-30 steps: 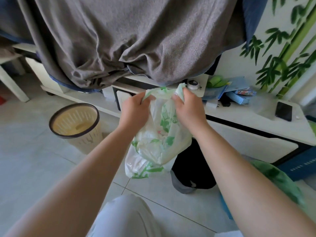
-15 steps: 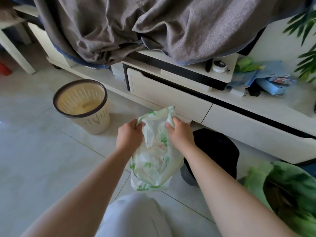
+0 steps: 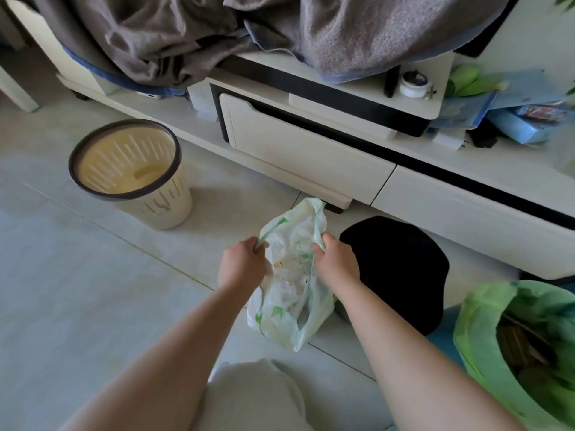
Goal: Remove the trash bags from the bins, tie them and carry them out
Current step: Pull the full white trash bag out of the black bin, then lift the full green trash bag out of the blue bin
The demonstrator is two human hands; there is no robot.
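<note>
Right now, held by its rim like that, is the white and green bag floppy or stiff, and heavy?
Probably floppy: the bag sags and wrinkles between the left hand and right hand gripping its rim. Likely light: only crumpled scraps show through it. Its film looks thin, so it may tear.

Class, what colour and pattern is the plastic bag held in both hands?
Translucent white plastic bag with green printed markings; head view.

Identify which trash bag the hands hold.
The white, green-printed plastic bag, gripped by left hand and right hand; the plain green plastic bag lies untouched.
</note>
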